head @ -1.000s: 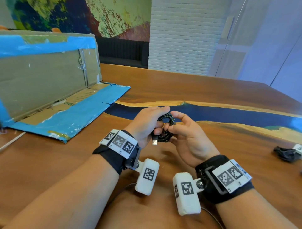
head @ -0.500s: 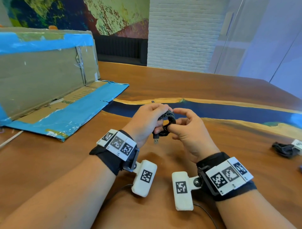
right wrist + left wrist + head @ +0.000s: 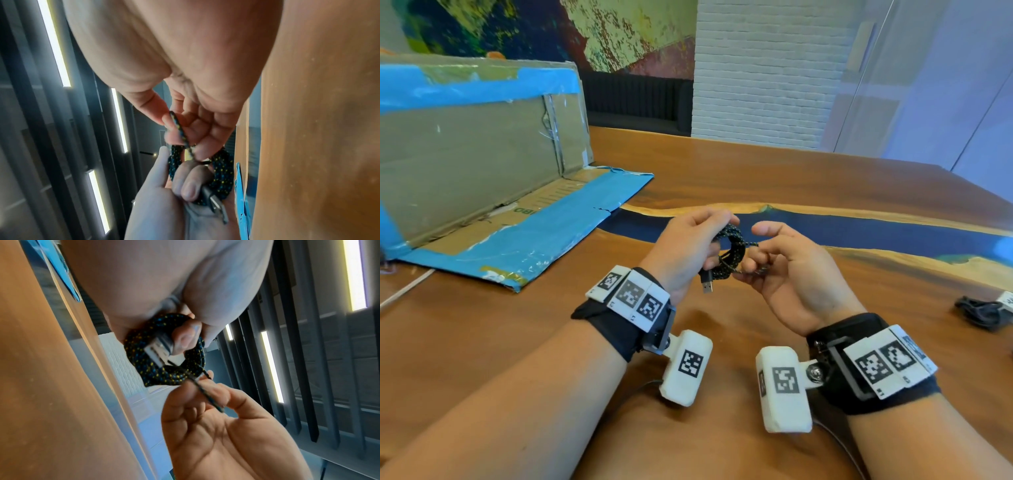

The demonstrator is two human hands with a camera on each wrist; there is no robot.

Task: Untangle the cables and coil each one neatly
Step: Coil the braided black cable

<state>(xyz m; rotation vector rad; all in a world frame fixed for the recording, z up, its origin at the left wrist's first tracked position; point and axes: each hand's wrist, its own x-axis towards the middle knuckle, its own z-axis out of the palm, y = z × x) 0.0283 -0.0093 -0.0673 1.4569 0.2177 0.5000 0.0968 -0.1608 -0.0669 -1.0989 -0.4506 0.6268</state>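
Gripping coiled cable point(image 3: 729, 255) (label unreadable)

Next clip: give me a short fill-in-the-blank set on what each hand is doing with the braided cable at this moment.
1. The left hand grips the braided cable, which is wound into a ____.
2. The right hand pinches the cable's loose ____.
3. The metal USB plug hangs below the ____ hand.
4. Both hands hold the cable above the wooden ____.

Missing words: coil; end; left; table
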